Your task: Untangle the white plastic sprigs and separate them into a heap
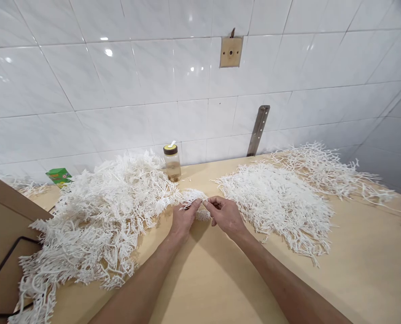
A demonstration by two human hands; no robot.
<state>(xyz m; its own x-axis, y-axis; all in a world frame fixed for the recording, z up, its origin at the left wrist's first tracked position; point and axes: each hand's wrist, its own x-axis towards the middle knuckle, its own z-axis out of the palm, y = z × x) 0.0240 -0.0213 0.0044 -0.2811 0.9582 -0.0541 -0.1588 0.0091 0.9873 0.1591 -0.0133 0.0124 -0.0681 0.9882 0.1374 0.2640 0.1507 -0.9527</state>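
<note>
Near the middle of the wooden table, my left hand (pixel 183 219) is closed on a small bunch of white strands (pixel 193 195). My right hand (pixel 225 215) pinches the right end of the same bunch, its thumb and forefinger close to my left fingertips. Part of the bunch hangs below the fingers. A large, loose heap of white branching strands (pixel 109 211) spreads to the left. On the right lies a flatter, denser pile of white strands (pixel 278 202). The fingers partly hide the point where both hands meet.
A jar with a dark and yellow lid (pixel 172 163) stands behind my hands by the tiled wall. More loose strands (pixel 325 168) lie at the back right. A metal strip (pixel 258 130) leans on the wall. A green packet (pixel 59 176) and brown board (pixel 8 225) are at left.
</note>
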